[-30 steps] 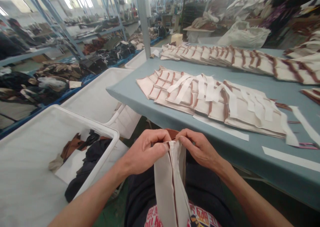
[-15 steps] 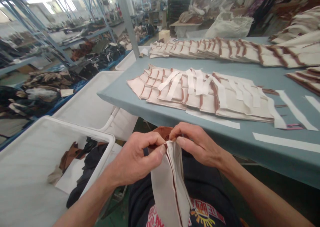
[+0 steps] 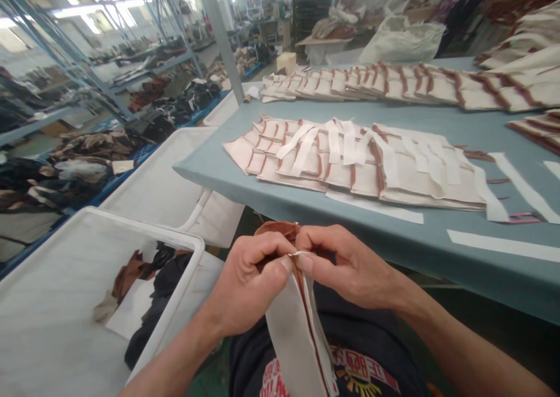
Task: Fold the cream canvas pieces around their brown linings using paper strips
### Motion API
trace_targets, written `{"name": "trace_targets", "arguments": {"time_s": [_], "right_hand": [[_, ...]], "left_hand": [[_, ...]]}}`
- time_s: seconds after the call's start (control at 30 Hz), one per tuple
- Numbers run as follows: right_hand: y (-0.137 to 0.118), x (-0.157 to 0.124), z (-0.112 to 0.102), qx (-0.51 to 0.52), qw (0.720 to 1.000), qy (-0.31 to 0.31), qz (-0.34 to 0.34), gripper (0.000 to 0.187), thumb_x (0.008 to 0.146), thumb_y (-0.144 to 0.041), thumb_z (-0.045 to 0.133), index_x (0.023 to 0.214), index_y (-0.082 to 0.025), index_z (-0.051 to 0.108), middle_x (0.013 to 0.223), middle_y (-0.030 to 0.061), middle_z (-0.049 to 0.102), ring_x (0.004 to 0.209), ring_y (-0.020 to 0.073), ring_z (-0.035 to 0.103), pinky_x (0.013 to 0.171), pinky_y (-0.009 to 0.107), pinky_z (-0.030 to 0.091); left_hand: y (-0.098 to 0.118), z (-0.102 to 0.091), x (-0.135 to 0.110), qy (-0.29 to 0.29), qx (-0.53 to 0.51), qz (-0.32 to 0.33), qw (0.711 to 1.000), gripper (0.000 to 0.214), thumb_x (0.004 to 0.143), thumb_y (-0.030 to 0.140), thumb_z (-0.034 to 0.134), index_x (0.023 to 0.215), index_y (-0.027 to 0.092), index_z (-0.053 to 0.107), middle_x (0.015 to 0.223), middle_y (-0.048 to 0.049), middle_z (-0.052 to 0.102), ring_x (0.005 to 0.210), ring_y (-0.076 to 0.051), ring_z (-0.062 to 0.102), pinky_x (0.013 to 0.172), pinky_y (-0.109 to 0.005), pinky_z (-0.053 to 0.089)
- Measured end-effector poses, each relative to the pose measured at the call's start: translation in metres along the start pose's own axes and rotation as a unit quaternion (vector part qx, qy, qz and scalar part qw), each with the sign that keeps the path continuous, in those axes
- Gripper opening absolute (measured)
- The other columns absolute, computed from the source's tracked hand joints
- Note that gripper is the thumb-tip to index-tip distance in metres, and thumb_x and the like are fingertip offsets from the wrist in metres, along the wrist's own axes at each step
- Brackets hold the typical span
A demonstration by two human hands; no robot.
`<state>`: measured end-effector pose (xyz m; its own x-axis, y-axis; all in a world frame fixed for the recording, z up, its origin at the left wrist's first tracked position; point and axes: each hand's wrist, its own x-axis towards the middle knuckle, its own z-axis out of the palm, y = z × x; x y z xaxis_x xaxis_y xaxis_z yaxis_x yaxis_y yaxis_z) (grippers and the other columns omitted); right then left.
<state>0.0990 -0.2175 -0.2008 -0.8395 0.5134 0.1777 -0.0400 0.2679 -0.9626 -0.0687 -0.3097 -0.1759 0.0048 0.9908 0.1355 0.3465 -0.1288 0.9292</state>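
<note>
My left hand (image 3: 249,274) and my right hand (image 3: 345,265) meet in front of my lap, thumbs and fingers pinched on the top edge of a cream fabric piece with brown trim (image 3: 293,333). The piece hangs down folded over my dark shirt. A bit of brown cloth (image 3: 276,229) shows above my fingers. Ahead on the grey-blue table (image 3: 437,245) lies a fanned row of matching cream pieces (image 3: 350,163) with white strips laid over them. A second row (image 3: 394,84) runs along the far side.
A white bin (image 3: 65,303) with dark and brown scraps stands at my lower left, another white bin (image 3: 161,175) behind it. Loose white strips (image 3: 503,246) lie near the table's front edge. Shelves of fabric fill the left, a big white bag (image 3: 402,41) the back.
My hands have stayed pinched on the piece and sunk slightly in the picture, the thumbs drawn closer together at its top edge. The view has shifted a little.
</note>
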Motion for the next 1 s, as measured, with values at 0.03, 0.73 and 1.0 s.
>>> {"name": "trace_targets", "arguments": {"time_s": [0.03, 0.73, 1.0], "right_hand": [[-0.001, 0.000, 0.001, 0.000, 1.000, 0.009, -0.006, 0.030, 0.092, -0.032, 0.054, 0.067, -0.021, 0.044, 0.063, -0.0057, 0.040, 0.058, 0.0098, 0.035, 0.053, 0.024, 0.027], [-0.021, 0.011, -0.003, -0.317, 0.937, 0.002, -0.150, 0.021, 0.082, -0.017, 0.055, 0.063, -0.022, 0.047, 0.059, -0.0008, 0.055, 0.057, 0.0142, 0.044, 0.062, 0.031, 0.031], [-0.015, 0.013, -0.010, -0.101, 0.992, -0.071, -0.038, 0.027, 0.090, -0.025, 0.053, 0.064, -0.020, 0.048, 0.062, -0.0042, 0.048, 0.057, 0.0097, 0.039, 0.054, 0.025, 0.028]], "left_hand": [[-0.002, 0.000, 0.000, -0.002, -0.026, -0.005, 1.000, 0.020, 0.086, 0.017, 0.054, 0.069, 0.016, 0.064, 0.065, 0.0037, 0.060, 0.062, -0.010, 0.053, 0.060, -0.020, 0.041], [0.027, -0.038, 0.007, -0.136, 0.298, 0.097, 0.940, 0.016, 0.084, 0.003, 0.057, 0.078, 0.016, 0.063, 0.065, 0.0066, 0.058, 0.058, -0.007, 0.050, 0.056, -0.020, 0.036], [0.017, -0.036, -0.007, -0.105, 0.419, 0.226, 0.873, 0.023, 0.102, 0.011, 0.045, 0.087, 0.018, 0.060, 0.073, 0.0015, 0.061, 0.063, -0.012, 0.056, 0.058, -0.024, 0.041]]}}
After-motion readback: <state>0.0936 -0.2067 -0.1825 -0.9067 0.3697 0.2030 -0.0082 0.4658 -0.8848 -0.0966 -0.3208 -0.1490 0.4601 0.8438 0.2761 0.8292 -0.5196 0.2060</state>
